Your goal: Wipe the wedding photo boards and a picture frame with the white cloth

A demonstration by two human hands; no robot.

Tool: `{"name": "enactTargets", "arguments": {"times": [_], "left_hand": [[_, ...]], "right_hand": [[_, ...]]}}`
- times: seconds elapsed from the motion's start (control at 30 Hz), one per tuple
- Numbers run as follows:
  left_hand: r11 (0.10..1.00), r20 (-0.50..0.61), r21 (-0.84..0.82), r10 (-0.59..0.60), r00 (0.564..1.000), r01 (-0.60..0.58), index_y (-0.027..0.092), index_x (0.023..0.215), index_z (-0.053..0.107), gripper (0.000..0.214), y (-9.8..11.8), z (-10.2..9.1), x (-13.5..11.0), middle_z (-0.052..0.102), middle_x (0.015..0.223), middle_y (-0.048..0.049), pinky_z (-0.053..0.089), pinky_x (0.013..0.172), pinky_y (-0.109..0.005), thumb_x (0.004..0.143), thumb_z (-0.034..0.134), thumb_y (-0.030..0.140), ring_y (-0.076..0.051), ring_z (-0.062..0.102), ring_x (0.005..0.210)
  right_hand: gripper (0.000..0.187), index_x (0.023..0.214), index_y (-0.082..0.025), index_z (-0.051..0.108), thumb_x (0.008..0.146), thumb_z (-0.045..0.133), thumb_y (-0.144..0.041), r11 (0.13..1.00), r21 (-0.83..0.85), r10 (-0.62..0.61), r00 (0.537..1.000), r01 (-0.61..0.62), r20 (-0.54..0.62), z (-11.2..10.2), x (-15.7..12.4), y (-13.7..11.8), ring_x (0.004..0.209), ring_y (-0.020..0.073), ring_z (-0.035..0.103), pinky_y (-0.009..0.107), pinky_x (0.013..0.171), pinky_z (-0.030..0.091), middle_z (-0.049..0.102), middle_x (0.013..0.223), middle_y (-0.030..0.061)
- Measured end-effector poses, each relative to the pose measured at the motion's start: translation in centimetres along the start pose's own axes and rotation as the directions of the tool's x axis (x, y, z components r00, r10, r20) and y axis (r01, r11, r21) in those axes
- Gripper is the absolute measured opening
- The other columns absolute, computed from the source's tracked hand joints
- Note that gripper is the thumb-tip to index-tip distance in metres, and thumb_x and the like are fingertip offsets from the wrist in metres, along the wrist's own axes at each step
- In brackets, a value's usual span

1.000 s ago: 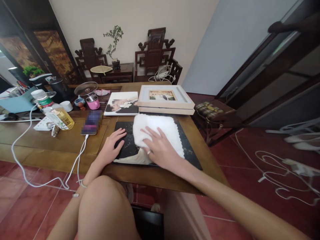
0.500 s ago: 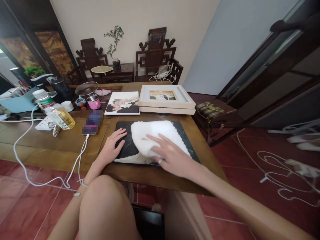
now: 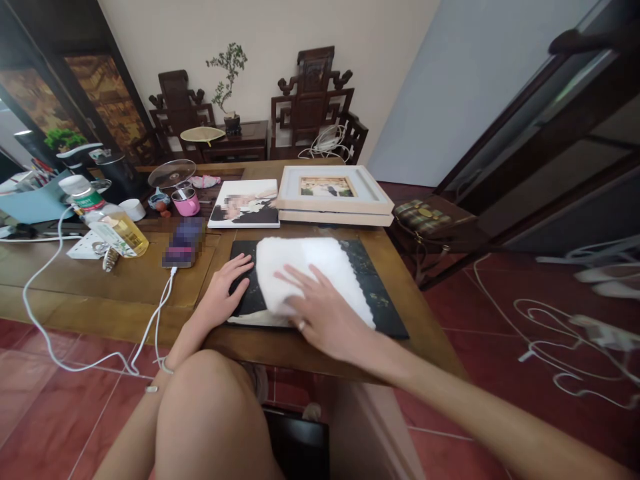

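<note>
Red-tiled room w/ dark carved chairs (image 3: 313,103) along the back wall (image 3: 265,27); nearer, a brown wooden table (image 3: 115,293). On its near edge lies a dark panel (image 3: 385,310), flat, gold-flecked, pale at the bottom.

L hand (image 3: 226,287) rests palm down on the panel's left edge, relaxed, grasping nothing, prob. to stop it sliding. R hand (image 3: 323,310) lies over a white fluffy cloth (image 3: 320,253), fingers spread, pressing rather than clenched; thumb tip too blurred to make out. Cloth sits atop the panel, covering most of the middle, spread flat likely for wide contact.

Beyond the panel: a light framed picture (image 3: 330,187) atop a stack & a white-edged photo board (image 3: 244,217) beside it, perhaps set back for elbow room. Left: phone (image 3: 184,243), pixelated, plugged into a white cable (image 3: 167,283), presumably charging; bottle (image 3: 123,233) w/ yellow liquid; pink mug (image 3: 186,203).
</note>
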State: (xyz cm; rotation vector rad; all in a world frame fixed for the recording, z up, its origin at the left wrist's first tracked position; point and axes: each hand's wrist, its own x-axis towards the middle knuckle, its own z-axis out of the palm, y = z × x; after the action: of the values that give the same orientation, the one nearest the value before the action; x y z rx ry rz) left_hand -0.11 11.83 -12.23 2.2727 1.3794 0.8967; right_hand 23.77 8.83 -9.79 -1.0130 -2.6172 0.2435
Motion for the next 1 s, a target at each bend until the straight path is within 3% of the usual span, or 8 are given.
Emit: {"name": "enactTargets", "arguments": {"times": [0.13,0.23,0.4,0.57,0.67,0.8,1.0], "left_hand": [[1.0,0.024,-0.024,0.021,0.999,-0.02,0.02,0.126,0.059,0.037,-0.3,-0.2,-0.1,0.053,0.14,-0.0099,0.031,0.113,-0.048,0.091,0.048,0.026,-0.025,0.04,0.137],[0.999,0.025,-0.027,0.027,0.999,-0.026,0.02,0.127,0.058,0.038,-0.2,-0.3,-0.1,0.052,0.141,-0.0105,0.03,0.114,-0.048,0.09,0.049,0.026,-0.025,0.04,0.137],[1.0,-0.003,0.001,0.007,1.0,-0.007,0.021,0.125,0.059,0.035,0.2,-0.2,-0.1,0.054,0.139,-0.0091,0.031,0.113,-0.049,0.094,0.044,0.028,-0.023,0.041,0.136],[1.0,-0.008,-0.006,0.006,1.0,-0.006,0.021,0.124,0.059,0.034,0.3,-0.2,-0.1,0.054,0.139,-0.0087,0.031,0.114,-0.049,0.094,0.045,0.028,-0.023,0.041,0.136],[1.0,-0.008,-0.01,0.004,1.0,-0.004,0.02,0.124,0.059,0.034,0.2,-0.2,-0.1,0.054,0.139,-0.0091,0.031,0.114,-0.048,0.094,0.045,0.027,-0.022,0.041,0.136],[1.0,-0.007,-0.008,0.005,1.0,-0.005,0.018,0.125,0.059,0.035,0.1,-0.1,-0.1,0.054,0.139,-0.0101,0.03,0.114,-0.047,0.094,0.045,0.027,-0.022,0.041,0.136],[1.0,-0.006,0.006,0.015,1.0,-0.015,0.019,0.124,0.059,0.035,0.0,0.0,0.0,0.054,0.139,-0.0099,0.031,0.114,-0.047,0.094,0.045,0.028,-0.022,0.041,0.136]], "right_hand": [[0.028,0.093,-0.019,0.068,0.07,0.055,-0.01,0.978,0.124,-0.181,0.979,0.168,0.095,0.2,-3.2,-3.4,0.143,0.0305,0.019,0.061,0.114,0.011,0.035,0.152,0.0094],[0.032,0.097,-0.02,0.068,0.071,0.054,-0.009,0.967,0.157,-0.218,0.97,0.2,0.104,-0.3,-3.9,-3.3,0.143,0.0257,0.021,0.055,0.116,0.013,0.037,0.151,0.0071],[0.03,0.095,-0.02,0.067,0.078,0.048,-0.006,0.996,0.054,-0.071,0.997,0.072,-0.021,-1.5,-2.3,1.4,0.138,0.0229,0.034,0.052,0.115,0.024,0.052,0.14,0.0111],[0.024,0.099,-0.014,0.065,0.089,0.044,-0.017,0.981,-0.144,0.114,0.984,-0.134,-0.137,-1.3,0.3,7.9,0.133,0.0295,0.041,0.054,0.11,0.031,0.055,0.134,0.02],[0.026,0.098,-0.01,0.065,0.091,0.042,-0.018,0.965,-0.166,0.173,0.97,-0.201,-0.169,-1.0,1.1,9.0,0.134,0.0345,0.039,0.059,0.107,0.03,0.057,0.13,0.0247],[0.024,0.097,-0.013,0.066,0.088,0.044,-0.016,0.972,-0.169,0.139,0.981,-0.161,-0.139,-0.8,0.2,5.8,0.137,0.0341,0.033,0.06,0.109,0.026,0.05,0.14,0.0194],[0.028,0.092,-0.018,0.068,0.073,0.05,-0.008,0.998,0.009,-0.07,0.997,0.07,0.022,-0.5,-3.4,-1.0,0.142,0.0309,0.023,0.062,0.112,0.018,0.038,0.15,0.0116]]}}
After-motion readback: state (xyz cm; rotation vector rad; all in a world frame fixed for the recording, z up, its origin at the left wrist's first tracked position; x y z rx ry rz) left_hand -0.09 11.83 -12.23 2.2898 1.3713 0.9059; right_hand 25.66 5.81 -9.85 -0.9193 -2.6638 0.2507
